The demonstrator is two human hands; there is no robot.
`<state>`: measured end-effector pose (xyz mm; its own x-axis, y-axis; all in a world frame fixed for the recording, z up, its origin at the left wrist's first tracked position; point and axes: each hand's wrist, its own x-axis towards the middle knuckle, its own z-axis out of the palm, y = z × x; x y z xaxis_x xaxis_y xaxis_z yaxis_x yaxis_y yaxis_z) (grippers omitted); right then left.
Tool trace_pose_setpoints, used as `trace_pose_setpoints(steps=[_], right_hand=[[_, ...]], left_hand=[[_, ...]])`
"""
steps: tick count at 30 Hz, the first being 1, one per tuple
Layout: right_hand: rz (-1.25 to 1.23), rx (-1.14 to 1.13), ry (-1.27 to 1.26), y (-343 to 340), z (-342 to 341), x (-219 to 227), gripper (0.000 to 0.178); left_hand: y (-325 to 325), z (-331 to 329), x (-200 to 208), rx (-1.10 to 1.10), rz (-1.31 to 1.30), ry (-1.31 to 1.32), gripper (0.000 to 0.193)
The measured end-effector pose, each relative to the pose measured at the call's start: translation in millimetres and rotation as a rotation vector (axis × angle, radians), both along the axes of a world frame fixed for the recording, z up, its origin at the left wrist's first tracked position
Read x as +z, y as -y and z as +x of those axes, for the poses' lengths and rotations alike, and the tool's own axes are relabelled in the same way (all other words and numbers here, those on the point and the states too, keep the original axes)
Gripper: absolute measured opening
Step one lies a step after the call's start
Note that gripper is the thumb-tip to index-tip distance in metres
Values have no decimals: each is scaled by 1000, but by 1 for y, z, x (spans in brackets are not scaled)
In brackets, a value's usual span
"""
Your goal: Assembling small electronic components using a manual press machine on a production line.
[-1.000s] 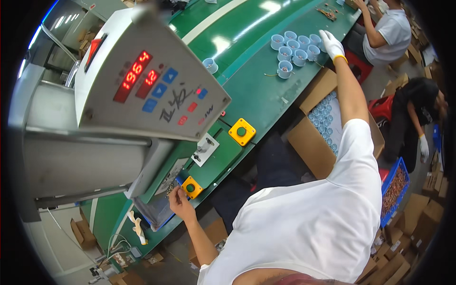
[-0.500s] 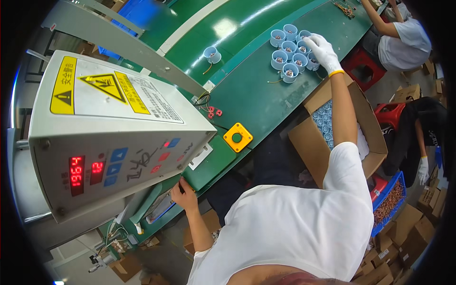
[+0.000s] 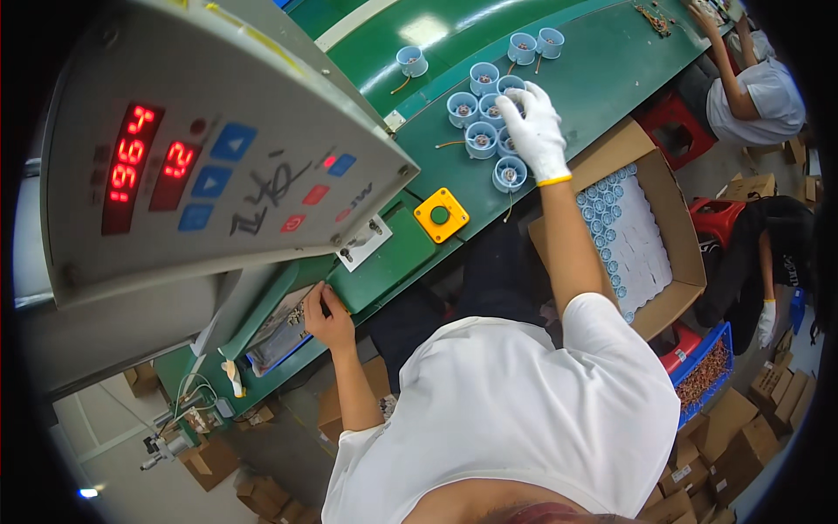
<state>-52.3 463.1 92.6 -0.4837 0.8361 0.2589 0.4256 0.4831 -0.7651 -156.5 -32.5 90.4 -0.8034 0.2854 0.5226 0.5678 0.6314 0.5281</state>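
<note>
My right hand [image 3: 537, 135], in a white knit glove, reaches over a cluster of light-blue cup-shaped housings [image 3: 462, 109] on the green workbench. Its fingers curve round a housing [image 3: 511, 86] in that cluster; the palm hides part of the others. Each housing has a coppery core inside, and some trail a short wire. Another housing [image 3: 510, 175] sits at the cluster's near side. My bare left hand [image 3: 331, 321] is at the bench edge, beside a tray [image 3: 286, 325] with small metal parts. Its fingers are bent, and I cannot see what lies between them.
A control box [image 3: 253, 166] with red digits looms at left. Near the bench edge is a yellow box with a green button [image 3: 440, 215]. Two housings [image 3: 536, 45] stand farther back, another [image 3: 412, 61] on the green belt. An open carton [image 3: 681, 306] holds housings, right.
My right hand has come left and nearer, and most of the clustered housings have shifted with it. Two stand apart behind. The view has turned, so the control box appears larger.
</note>
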Motion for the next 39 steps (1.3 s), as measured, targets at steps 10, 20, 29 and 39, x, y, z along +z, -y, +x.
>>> trace_pose_setpoints(steps=[10, 20, 29, 39], right_hand=[[-45, -115, -195, 82, -26, -1, 75], [310, 146, 509, -156, -56, 39, 70], [340, 215, 65, -80, 15, -11, 51], [-192, 283, -619, 181, 28, 90, 58]], left_hand=[[5, 1, 0, -7, -23, -72, 14], [1, 4, -3, -9, 48, -84, 12], [-5, 2, 3, 13, 160, -38, 11], [6, 2, -2, -81, 306, 116, 7]])
